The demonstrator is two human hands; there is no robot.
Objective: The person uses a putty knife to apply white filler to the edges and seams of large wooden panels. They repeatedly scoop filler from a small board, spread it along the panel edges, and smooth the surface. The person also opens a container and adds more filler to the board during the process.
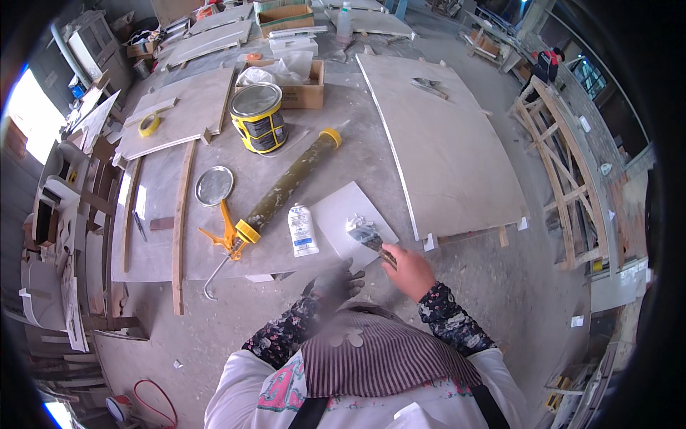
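Observation:
My right hand (409, 273), bare, is closed around the handle of a putty knife (371, 239). The blade rests at a dab of whitish paste (355, 222) on a square white sheet (341, 207) near the table's front edge. My left hand (337, 281) wears a grey glove and hovers just below the sheet, fingers spread and nothing seen in them, slightly blurred. Beside the sheet lies a white and blue tube (302, 230). Left of it is a long caulking gun (289, 182) with an orange-yellow handle.
A yellow and black can (258, 118) stands on the table (336, 161), with its round lid (214, 186) nearby. A cardboard box (304, 87) sits behind. Large pale slabs (443, 143) flank the work area; one carries yellow tape (148, 125). Another person (547, 68) is far right.

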